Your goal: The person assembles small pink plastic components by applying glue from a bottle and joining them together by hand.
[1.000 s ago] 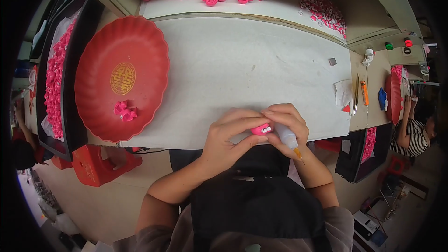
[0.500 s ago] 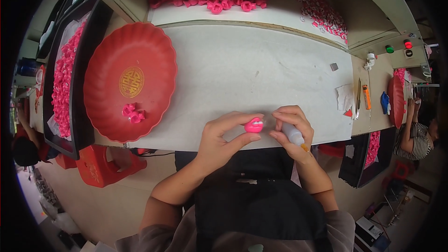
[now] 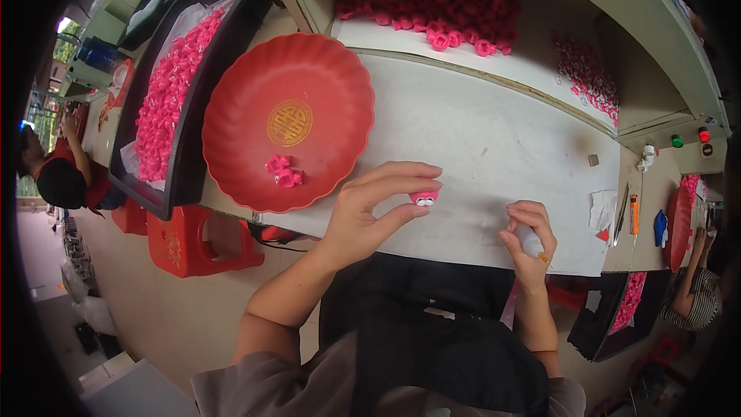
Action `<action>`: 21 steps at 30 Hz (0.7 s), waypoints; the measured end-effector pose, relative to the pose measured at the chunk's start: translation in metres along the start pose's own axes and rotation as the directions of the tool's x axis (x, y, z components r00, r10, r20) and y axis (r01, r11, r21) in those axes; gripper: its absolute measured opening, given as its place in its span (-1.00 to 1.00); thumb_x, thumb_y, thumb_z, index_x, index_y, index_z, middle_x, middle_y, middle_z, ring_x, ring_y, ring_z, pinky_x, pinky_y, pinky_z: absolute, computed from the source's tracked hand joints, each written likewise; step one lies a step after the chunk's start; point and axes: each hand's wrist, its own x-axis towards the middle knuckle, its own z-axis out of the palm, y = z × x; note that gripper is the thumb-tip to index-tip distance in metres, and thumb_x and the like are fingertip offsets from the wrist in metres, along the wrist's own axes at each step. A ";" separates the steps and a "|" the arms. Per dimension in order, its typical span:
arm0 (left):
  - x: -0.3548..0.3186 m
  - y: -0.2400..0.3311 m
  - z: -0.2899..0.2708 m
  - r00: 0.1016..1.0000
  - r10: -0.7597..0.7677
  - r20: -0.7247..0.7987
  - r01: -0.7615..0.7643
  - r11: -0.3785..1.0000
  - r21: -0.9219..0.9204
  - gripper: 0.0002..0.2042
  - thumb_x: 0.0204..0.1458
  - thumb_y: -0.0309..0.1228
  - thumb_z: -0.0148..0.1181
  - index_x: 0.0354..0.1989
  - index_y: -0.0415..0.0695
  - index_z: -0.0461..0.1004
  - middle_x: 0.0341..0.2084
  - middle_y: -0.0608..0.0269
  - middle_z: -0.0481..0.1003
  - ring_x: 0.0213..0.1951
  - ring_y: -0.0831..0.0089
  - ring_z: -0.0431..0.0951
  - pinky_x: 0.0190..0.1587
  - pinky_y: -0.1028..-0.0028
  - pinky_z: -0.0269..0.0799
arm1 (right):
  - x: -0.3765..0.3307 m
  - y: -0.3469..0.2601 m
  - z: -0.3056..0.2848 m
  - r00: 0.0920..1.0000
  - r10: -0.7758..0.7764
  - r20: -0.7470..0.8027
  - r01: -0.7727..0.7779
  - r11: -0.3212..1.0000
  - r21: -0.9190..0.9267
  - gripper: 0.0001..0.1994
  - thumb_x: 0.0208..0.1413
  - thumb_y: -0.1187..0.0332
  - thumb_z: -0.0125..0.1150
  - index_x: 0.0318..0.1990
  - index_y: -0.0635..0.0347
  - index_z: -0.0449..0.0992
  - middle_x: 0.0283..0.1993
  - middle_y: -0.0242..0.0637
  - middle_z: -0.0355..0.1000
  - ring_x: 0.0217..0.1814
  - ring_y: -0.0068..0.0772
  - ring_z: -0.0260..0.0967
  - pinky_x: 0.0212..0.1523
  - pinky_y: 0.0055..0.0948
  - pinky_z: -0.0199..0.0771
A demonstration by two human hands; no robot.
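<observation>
Over the white-covered bench (image 3: 463,131), my left hand (image 3: 369,212) pinches a small pink figure part with white eyes (image 3: 424,198) between thumb and fingers. Farther right, my right hand (image 3: 528,245) is wrapped round a small translucent squeeze bottle (image 3: 530,240) with an amber end, held at a slant. Its tip is hard to make out behind the fingers. Left of my left hand lies a red scalloped plate (image 3: 247,100) with a gold emblem. A few pink pieces (image 3: 284,171) rest near its front edge.
A black tray of pink parts (image 3: 176,100) stands at the left. The shelf above holds a pink heap (image 3: 432,0) and smaller pieces (image 3: 590,77). At right lie tweezers (image 3: 621,216), an orange tube (image 3: 634,215) and white paper (image 3: 602,208). People work at both sides.
My hands have moved apart, the right one going right with the bottle. The pink part has turned, its eyes now facing me. The whole view has swung left.
</observation>
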 end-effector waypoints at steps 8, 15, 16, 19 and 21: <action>0.010 0.011 -0.058 0.976 0.048 -0.214 0.111 0.732 0.673 -0.74 -0.24 -0.58 0.17 -0.28 -0.22 0.43 -0.33 0.11 0.43 -0.25 0.27 0.43 -0.19 0.44 0.30 | -0.003 0.005 -0.002 1.000 0.023 0.009 -0.023 1.000 0.006 -0.72 -0.29 0.67 0.19 -0.30 0.28 0.44 -0.21 -0.19 0.30 -0.47 -0.56 0.22 -0.42 -0.62 0.27; 0.062 0.024 -0.065 0.997 0.080 0.000 -0.035 0.435 0.900 -0.68 -0.24 -0.52 0.16 -0.21 -0.19 0.39 -0.31 0.11 0.40 -0.21 0.19 0.37 -0.11 0.35 0.23 | -0.006 0.009 -0.005 1.000 0.012 0.026 -0.013 1.000 0.023 -0.72 -0.27 0.65 0.20 -0.30 0.26 0.44 -0.21 -0.20 0.30 -0.50 -0.57 0.23 -0.41 -0.63 0.26; 0.082 0.020 -0.056 0.989 0.125 0.085 -0.131 0.430 0.893 -0.72 -0.23 -0.51 0.15 -0.24 -0.19 0.40 -0.33 0.11 0.40 -0.21 0.18 0.36 -0.13 0.33 0.23 | -0.006 0.009 -0.005 1.000 0.018 0.019 -0.018 1.000 0.022 -0.72 -0.27 0.64 0.20 -0.29 0.26 0.44 -0.22 -0.21 0.29 -0.50 -0.57 0.24 -0.41 -0.63 0.26; 0.164 -0.003 -0.012 0.945 0.220 0.241 -0.315 0.426 0.848 -0.75 -0.19 -0.49 0.11 -0.25 -0.17 0.42 -0.32 0.11 0.42 -0.21 0.16 0.37 -0.17 0.35 0.26 | -0.007 0.012 -0.009 0.999 0.039 -0.008 -0.038 0.999 0.035 -0.73 -0.26 0.64 0.20 -0.29 0.26 0.44 -0.22 -0.20 0.29 -0.49 -0.57 0.25 -0.41 -0.63 0.27; 0.211 -0.028 0.014 0.952 0.190 0.240 -0.282 0.241 0.929 -0.78 -0.16 -0.50 0.05 -0.27 -0.13 0.45 -0.38 0.15 0.43 -0.32 0.19 0.41 -0.24 0.32 0.32 | -0.007 0.011 -0.007 1.000 0.025 -0.007 -0.025 0.999 0.037 -0.73 -0.25 0.64 0.21 -0.29 0.26 0.44 -0.21 -0.20 0.29 -0.48 -0.57 0.26 -0.40 -0.63 0.27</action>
